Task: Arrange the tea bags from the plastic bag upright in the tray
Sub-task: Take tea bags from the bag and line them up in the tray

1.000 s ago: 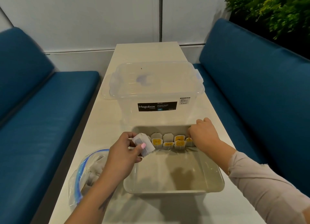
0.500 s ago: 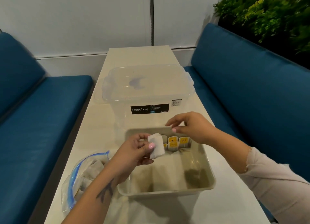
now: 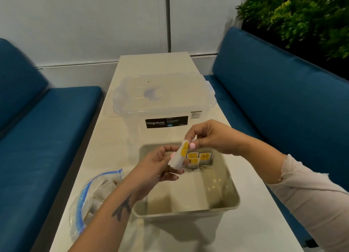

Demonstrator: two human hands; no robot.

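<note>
A narrow pale counter (image 3: 90, 138) runs away toward a white wall, hemmed on both long sides by blue benches (image 3: 47, 138); greenery (image 3: 302, 15) fills the far right corner. A lidded clear storage box (image 3: 162, 102) stands across the counter's width behind the beige tray (image 3: 232, 193), leaving only thin strips of bare surface at either edge. The tray's near and middle floor lies open; tea bags with yellow tags (image 3: 198, 158) stand upright in a short row against its far wall. The plastic bag (image 3: 88, 199) with its blue zip lies at the counter's left edge, just beside the tray, more bags inside.

Both hands meet above the tray's far left corner. The left hand (image 3: 158, 166) curls its fingers round the body of one tea bag (image 3: 179, 156), tilted, and the right hand (image 3: 211, 136) pinches the yellow tag end between thumb and forefinger.

Half a second ago the right hand hovered apart above the row; now it has closed in on the bag, which has turned to show its tag.
</note>
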